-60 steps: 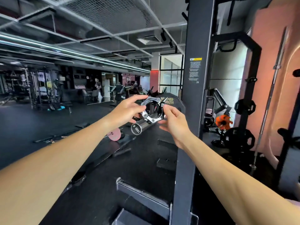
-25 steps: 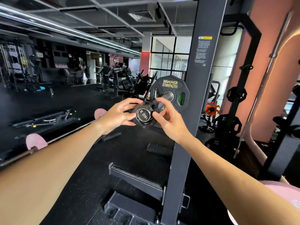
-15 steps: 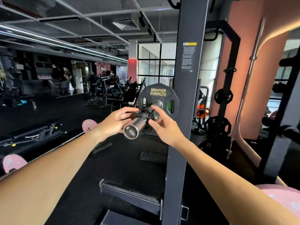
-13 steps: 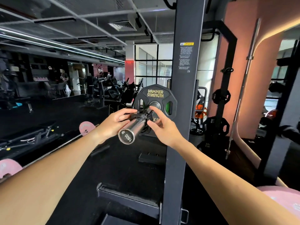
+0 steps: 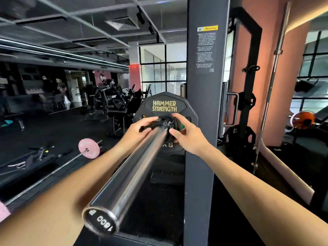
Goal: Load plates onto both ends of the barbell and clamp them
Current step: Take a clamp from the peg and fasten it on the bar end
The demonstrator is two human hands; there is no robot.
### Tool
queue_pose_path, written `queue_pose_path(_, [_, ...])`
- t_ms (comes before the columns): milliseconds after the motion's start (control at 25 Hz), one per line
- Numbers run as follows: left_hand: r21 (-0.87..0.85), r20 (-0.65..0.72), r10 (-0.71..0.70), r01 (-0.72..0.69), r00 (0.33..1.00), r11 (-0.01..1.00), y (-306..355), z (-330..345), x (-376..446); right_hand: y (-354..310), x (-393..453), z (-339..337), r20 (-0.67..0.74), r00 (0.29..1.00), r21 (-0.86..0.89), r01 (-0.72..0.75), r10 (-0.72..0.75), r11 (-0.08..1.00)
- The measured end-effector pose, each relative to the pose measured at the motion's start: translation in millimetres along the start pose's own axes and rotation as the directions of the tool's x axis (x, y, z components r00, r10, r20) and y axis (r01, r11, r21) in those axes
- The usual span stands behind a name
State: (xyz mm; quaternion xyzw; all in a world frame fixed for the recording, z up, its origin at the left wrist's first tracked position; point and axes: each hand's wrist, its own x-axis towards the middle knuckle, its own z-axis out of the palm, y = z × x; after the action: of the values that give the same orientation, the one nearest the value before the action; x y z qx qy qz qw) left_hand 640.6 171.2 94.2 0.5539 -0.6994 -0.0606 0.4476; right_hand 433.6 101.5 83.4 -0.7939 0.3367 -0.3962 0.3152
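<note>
A chrome barbell sleeve [image 5: 131,176] runs from the lower middle of the view toward a black Hammer Strength plate [image 5: 165,105] loaded on it. A dark collar clamp [image 5: 164,123] sits around the sleeve right against the plate. My left hand [image 5: 140,129] holds the clamp's left side with thumb and fingers. My right hand [image 5: 186,134] pinches its right side and lever. The sleeve's end cap [image 5: 100,222] is close to the camera.
A dark rack upright [image 5: 204,121] stands just right of the plate. A second barbell with a pink plate [image 5: 88,148] lies on the floor at left. More plates hang on a storage rack [image 5: 246,103] at right, with a bar [image 5: 273,89] leaning on the wall.
Both hands have slid the clamp along the sleeve from its outer end up against the plate. The camera has moved closer to the sleeve's end.
</note>
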Motion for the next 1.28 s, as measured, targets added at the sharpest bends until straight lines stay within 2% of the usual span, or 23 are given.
queue_pose_path(160, [-0.042,0.000,0.006,-0.006,1.000,0.999,-24.5,3.8,18.6,15.0,22.9,-5.3,0.019,0.999,-0.003,0.044,-0.044,0.999])
queue_pose_path(280, [-0.121,0.071,-0.008,0.017,0.997,0.993,-30.9,-1.3,20.9,18.7,26.6,-9.1,-0.002,0.994,-0.018,0.111,-0.111,0.994])
queue_pose_path(400, [-0.179,0.122,0.027,-0.005,0.992,0.984,-33.2,-4.1,22.3,20.7,24.0,2.6,-0.219,0.969,-0.031,0.112,-0.116,0.993])
queue_pose_path(520, [-0.207,0.122,0.064,-0.037,0.990,0.978,-41.8,-3.2,22.3,23.9,17.4,27.8,-0.462,0.884,0.018,0.080,-0.063,0.997])
queue_pose_path(640, [-0.256,0.137,0.068,-0.031,0.988,0.966,-49.0,-3.8,23.9,21.1,12.2,46.3,-0.572,0.820,0.095,0.077,-0.009,0.992])
queue_pose_path(960, [-0.293,0.145,0.060,-0.015,0.988,0.956,-50.9,-4.1,26.6,17.6,10.1,54.8,-0.634,0.772,0.158,0.059,0.056,0.986])
queue_pose_path(1160, [-0.327,0.161,0.036,0.019,0.986,0.945,-48.9,-7.0,28.1,23.1,17.4,70.4,-0.707,0.688,0.284,0.060,0.166,0.957])
queue_pose_path(1280, [-0.325,0.179,0.026,0.034,0.984,0.945,-45.6,-9.4,26.1,20.3,13.2,70.9,-0.671,0.721,0.276,0.027,0.173,0.961])
